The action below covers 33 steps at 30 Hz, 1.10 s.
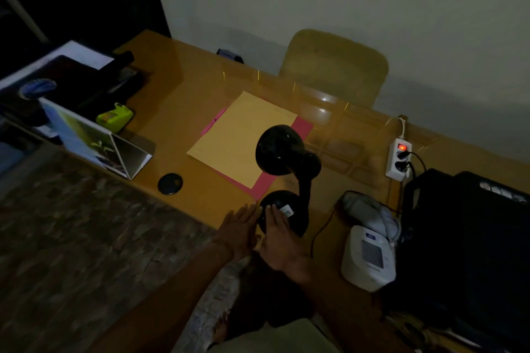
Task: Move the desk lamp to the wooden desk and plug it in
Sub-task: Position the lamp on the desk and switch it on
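Two bare forearms reach up from the bottom edge, their elbows cut off by the frame. The left hand is flat with fingers spread, lying just beside the round base of the black desk lamp, gripping nothing. The right hand rests palm-down with fingers extended over the base's near edge, covering part of it; no closed grasp shows. The lamp stands upright at the near edge of the wooden desk, its shade tilted over a tan envelope that lies on a pink folder. A dark cord runs from near the base, its end lost in shadow. Right of the lamp sits a white blood pressure monitor. Farther back a white power strip glows red at its switch, two plugs already in it. Beyond the desk, a chair is dim and partly hidden.
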Each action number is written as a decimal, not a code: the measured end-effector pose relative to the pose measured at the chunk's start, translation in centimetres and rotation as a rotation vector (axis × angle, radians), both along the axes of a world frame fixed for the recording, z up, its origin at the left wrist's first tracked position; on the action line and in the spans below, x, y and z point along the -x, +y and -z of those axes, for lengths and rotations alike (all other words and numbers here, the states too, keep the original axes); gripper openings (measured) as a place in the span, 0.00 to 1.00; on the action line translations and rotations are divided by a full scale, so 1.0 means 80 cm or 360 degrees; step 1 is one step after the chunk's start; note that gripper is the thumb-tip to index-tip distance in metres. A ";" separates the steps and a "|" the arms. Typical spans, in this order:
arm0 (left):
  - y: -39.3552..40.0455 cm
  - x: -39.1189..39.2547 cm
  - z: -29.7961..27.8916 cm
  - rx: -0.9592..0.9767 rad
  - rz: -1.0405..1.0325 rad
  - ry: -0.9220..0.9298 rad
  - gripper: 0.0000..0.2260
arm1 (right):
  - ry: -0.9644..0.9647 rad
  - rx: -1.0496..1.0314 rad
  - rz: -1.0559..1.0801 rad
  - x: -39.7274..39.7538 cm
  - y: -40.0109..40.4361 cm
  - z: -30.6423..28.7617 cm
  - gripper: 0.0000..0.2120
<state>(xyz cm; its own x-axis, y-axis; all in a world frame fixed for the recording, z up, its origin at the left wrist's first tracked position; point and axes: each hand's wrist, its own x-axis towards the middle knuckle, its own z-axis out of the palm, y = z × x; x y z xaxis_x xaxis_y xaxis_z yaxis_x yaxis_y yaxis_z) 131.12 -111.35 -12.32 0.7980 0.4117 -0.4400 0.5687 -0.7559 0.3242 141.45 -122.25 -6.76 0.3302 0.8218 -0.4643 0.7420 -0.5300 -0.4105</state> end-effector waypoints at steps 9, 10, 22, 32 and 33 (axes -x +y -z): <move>0.030 0.053 0.037 0.0033 -0.0090 0.0027 0.33 | -0.0427 0.0281 0.0146 0.027 0.033 -0.001 0.35; 0.031 0.054 0.039 0.0038 -0.0082 0.0015 0.33 | -0.0442 0.0293 0.0166 0.028 0.033 -0.002 0.33; 0.038 0.050 0.038 -0.0035 -0.0015 0.0051 0.34 | -0.0696 0.0304 -0.0131 0.013 0.037 0.032 0.43; 0.040 0.051 0.041 -0.0014 0.0015 0.0075 0.34 | -0.0779 0.0381 -0.0198 0.010 0.037 0.038 0.43; 0.040 0.050 0.039 -0.0007 0.0020 0.0086 0.34 | -0.0742 0.0380 -0.0177 0.011 0.036 0.038 0.43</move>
<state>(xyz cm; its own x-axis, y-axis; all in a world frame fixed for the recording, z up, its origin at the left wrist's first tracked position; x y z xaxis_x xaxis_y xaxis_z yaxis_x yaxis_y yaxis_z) 127.08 -108.14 -15.48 0.7782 0.4039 -0.4809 0.5758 -0.7645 0.2897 140.61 -119.34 -9.82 0.4632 0.7529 -0.4675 0.8737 -0.4763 0.0986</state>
